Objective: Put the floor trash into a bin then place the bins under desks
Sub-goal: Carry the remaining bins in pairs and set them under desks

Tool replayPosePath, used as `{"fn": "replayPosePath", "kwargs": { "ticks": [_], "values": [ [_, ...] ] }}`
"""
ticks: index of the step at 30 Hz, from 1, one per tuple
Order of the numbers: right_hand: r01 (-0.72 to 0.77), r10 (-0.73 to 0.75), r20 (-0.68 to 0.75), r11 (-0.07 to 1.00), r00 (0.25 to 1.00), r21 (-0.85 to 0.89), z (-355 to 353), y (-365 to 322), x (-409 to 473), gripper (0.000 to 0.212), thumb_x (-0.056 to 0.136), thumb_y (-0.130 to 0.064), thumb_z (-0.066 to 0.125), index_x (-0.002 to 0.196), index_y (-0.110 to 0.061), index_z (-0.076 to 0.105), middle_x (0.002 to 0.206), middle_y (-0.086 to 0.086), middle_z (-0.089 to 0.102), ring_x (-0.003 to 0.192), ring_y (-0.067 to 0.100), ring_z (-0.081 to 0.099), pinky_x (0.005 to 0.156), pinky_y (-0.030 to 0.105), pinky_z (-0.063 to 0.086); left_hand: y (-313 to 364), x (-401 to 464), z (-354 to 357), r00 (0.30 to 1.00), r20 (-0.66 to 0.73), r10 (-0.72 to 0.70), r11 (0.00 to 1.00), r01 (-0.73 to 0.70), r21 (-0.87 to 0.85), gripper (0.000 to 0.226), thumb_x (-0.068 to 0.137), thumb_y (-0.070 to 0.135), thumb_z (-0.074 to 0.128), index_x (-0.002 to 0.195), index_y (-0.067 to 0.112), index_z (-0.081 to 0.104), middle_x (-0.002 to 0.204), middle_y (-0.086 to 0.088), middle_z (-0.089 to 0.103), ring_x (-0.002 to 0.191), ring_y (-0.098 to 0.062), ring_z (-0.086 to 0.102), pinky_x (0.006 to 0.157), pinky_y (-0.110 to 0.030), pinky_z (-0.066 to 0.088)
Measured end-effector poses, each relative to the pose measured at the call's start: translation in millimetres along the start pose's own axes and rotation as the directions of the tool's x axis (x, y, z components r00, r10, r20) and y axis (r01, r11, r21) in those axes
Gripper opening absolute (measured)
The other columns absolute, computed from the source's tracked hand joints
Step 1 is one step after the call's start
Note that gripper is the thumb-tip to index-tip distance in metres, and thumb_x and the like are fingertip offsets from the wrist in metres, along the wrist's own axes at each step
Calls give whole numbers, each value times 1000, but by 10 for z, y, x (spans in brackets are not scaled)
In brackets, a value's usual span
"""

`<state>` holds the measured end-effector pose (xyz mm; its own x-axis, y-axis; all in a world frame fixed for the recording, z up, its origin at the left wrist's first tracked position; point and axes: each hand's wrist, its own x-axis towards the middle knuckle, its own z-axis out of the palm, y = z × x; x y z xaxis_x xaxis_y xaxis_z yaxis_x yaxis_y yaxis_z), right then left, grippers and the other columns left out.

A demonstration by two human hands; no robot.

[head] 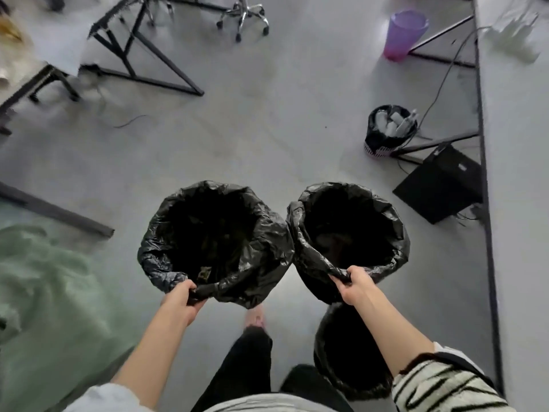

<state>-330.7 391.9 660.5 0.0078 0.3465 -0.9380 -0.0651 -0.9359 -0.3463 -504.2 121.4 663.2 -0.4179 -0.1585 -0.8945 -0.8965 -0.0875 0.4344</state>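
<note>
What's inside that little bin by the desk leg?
The small bin, lined with a black bag, is stuffed with pale trash that looks like plastic bottles and wrappers, poking above the rim. Whatever lies deeper down is covered.

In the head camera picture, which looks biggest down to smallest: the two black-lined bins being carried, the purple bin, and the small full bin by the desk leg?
1. The left-hand bin and right-hand bin look about alike; nearness to the camera enlarges them.
2. The purple bin.
3. The small full bin, only slightly smaller; real sizes are unsure.
</note>
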Motion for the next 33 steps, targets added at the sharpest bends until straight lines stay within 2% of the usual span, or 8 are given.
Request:
{"fn": "replayPosePath", "kwargs": {
  "ticks": [2, 5, 11, 13, 15, 21, 27, 33],
  "values": [
    [-3, 4, -22, 999, 1000, 36, 419, -219, -6, 40, 91, 5, 41, 131, 3, 39, 138, 24, 43, 122, 36, 50, 96, 43, 50, 441, 137, 359, 1000, 13, 1, 998, -1, 56, 19, 88, -6, 37, 105, 0, 43, 120, -26, 50, 118, -37, 51, 102, -50, 43],
    [7, -6, -33, 999, 999, 43, 838, -532, 1, 29, 91, 5, 44, 119, -1, 41, 138, 23, 43, 123, 35, 49, 97, 42, 49, 937, 238, 875, 1000, 26, 12, 997, -14, 74, 26, 87, -8, 39, 111, 4, 41, 139, -29, 43, 126, -41, 48, 100, -52, 44],
    [28, -19, -77, 993, 997, 111, 1806, -1311, 343, 21, 91, 4, 43, 111, -2, 41, 136, 24, 46, 123, 37, 49, 100, 42, 48, 1935, 584, 2201, 997, 75, -11, 992, 1, 128, 23, 89, -7, 39, 108, 4, 39, 133, -23, 47, 120, -35, 50, 100, -50, 43],
    [45, -34, -93, 992, 995, 122, 2213, -1658, 536, 28, 91, 4, 44, 119, 0, 43, 136, 24, 47, 123, 37, 50, 98, 43, 49, 2287, 735, 2730, 995, 99, 3, 988, -18, 150, 19, 89, -7, 39, 105, 1, 41, 128, -23, 48, 120, -35, 50, 98, -49, 43],
    [37, -25, -93, 991, 995, 129, 2655, -2050, 719, 39, 90, 4, 45, 129, 1, 42, 135, 24, 47, 122, 37, 51, 96, 43, 50, 2649, 872, 3278, 993, 118, 7, 985, -27, 171, 15, 89, -8, 38, 101, -1, 43, 138, -26, 44, 122, -37, 49, 101, -50, 42],
    [25, -13, -113, 994, 994, 103, 3894, -3300, 1029, 43, 88, 4, 47, 130, 1, 44, 132, 22, 51, 118, 37, 54, 85, 39, 54, 3710, 1070, 4835, 990, 140, 25, 978, -53, 203, 18, 88, -9, 37, 102, -1, 44, 134, -26, 46, 127, -39, 48, 101, -51, 43],
    [81, -69, -113, 991, 991, 106, 5134, -4483, 1368, 38, 88, 6, 46, 125, 0, 45, 132, 23, 49, 118, 38, 54, 92, 43, 53, 4651, 1277, 6281, 986, 164, 26, 980, -57, 190, 28, 89, -8, 37, 116, 0, 42, 141, -26, 43, 126, -38, 48, 103, -50, 43],
    [145, -118, -248, 985, 962, 90, 6450, -5699, 1924, 44, 85, 6, 50, 129, 5, 44, 130, 20, 51, 117, 37, 54, 89, 46, 54, 5692, 1616, 8063, 986, 164, -24, 964, -21, 265, 17, 92, -7, 37, 79, 2, 41, 140, -22, 42, 129, -35, 45, 107, -49, 38]
  ]
}}
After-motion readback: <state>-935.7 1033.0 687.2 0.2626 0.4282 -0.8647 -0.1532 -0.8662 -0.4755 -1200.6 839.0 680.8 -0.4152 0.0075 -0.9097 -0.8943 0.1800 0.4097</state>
